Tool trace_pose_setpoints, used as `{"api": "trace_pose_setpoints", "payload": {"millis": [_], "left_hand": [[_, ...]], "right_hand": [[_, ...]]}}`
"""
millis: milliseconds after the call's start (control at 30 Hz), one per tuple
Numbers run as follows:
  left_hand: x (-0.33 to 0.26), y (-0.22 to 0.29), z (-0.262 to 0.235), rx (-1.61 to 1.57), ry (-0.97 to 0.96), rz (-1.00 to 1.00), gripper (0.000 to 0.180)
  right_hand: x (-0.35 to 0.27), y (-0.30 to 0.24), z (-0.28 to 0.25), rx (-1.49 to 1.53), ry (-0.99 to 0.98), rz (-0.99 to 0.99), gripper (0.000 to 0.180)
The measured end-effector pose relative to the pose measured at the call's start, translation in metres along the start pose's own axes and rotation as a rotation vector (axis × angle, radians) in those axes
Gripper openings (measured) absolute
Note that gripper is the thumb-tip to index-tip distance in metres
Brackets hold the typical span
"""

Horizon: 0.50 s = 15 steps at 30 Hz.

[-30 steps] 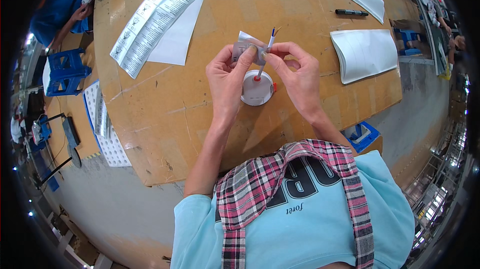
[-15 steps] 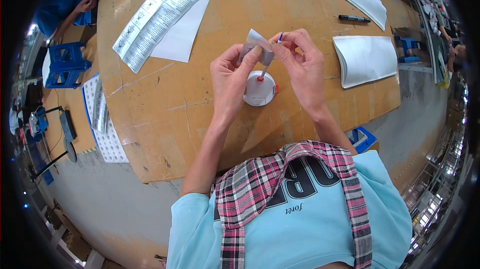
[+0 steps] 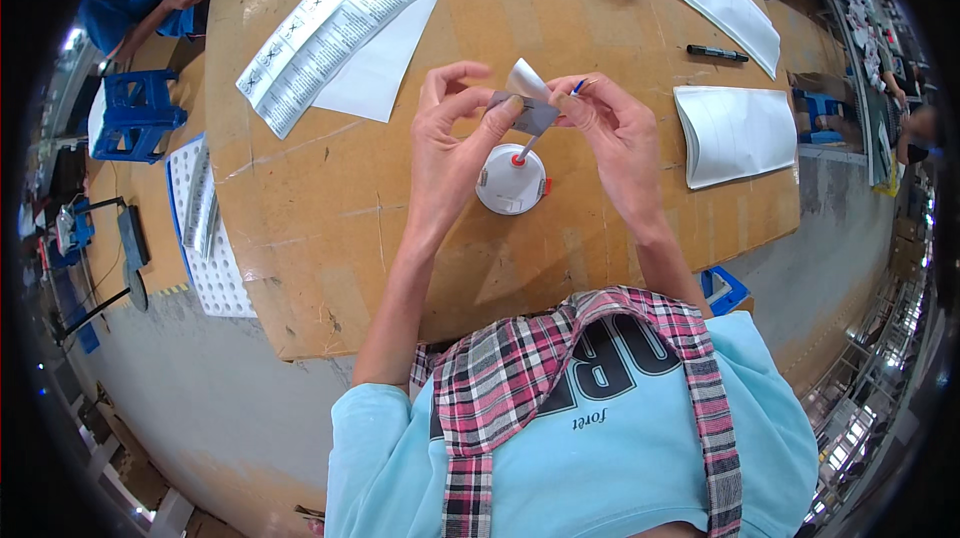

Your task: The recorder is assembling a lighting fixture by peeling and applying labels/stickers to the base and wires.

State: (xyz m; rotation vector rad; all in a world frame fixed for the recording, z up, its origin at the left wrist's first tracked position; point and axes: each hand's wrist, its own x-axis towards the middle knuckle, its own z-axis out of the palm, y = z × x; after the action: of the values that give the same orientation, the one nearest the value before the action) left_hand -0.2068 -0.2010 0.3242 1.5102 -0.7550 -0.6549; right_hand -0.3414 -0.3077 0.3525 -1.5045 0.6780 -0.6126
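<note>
Brown, rough cardboard covers the surface [image 3: 330,238], creased and scuffed at its near edge. Above its middle, both hands meet around a small flat grey plate [image 3: 528,114] with a white paper flap rising from its top edge. The left hand [image 3: 445,153] pinches the plate's left end, thumb over its face; the right hand [image 3: 615,138] has its grip closed on the right end, where thin wire tips show. The plate's long axis runs left to right, tilted slightly down to the right. A thin lead drops from it to a round white plastic lamp [image 3: 511,181] with red clips, lying just beneath the hands. Glossy white sheets [image 3: 735,133] and a black marker [image 3: 717,53] lie farther right.
</note>
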Motion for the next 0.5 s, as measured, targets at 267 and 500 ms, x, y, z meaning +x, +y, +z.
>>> {"api": "trace_pose_setpoints", "payload": {"millis": [267, 500], "left_hand": [[0.02, -0.011, -0.017, -0.033, -0.204, 0.17, 0.014], [0.024, -0.011, -0.018, -0.262, -0.333, -0.005, 0.019]], "right_hand": [[0.002, -0.002, -0.004, 0.037, -0.106, 0.018, 0.016], [0.004, 0.005, -0.01, -0.005, -0.179, -0.029, 0.019]]}}
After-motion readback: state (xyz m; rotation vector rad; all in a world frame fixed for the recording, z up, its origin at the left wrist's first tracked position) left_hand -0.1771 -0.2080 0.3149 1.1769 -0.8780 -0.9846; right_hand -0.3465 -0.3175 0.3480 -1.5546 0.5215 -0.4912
